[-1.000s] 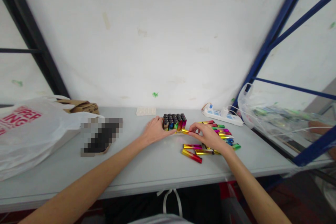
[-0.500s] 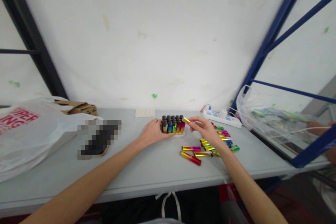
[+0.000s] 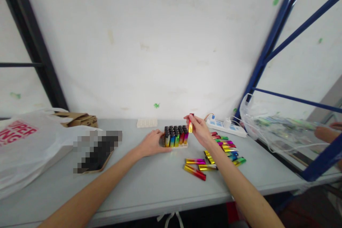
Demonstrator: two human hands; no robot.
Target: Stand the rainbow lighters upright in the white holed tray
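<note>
Rows of upright lighters (image 3: 176, 137) with black tops and multicoloured bodies stand in a pale tray (image 3: 182, 146) at the middle of the table. My left hand (image 3: 153, 143) grips the left side of this block, thumb along its front. In my right hand (image 3: 198, 127) a single red and gold lighter (image 3: 190, 126) is pinched between the fingers, held upright beside the block's right end. Several loose metallic lighters (image 3: 195, 172) lie on the table below and right of my right hand, some partly hidden by my forearm.
A white perforated tray (image 3: 147, 123) lies near the wall. At the left are a phone (image 3: 100, 155), a white plastic bag (image 3: 29, 146) and cardboard (image 3: 80, 119). A power strip (image 3: 227, 127) is at the back right, by a blue frame (image 3: 269, 48). Another person's hand (image 3: 327, 133) shows far right.
The lighter in my right hand has turned from slanted to upright. My left hand stays at the block. The view has tilted slightly up, so the table sits lower.
</note>
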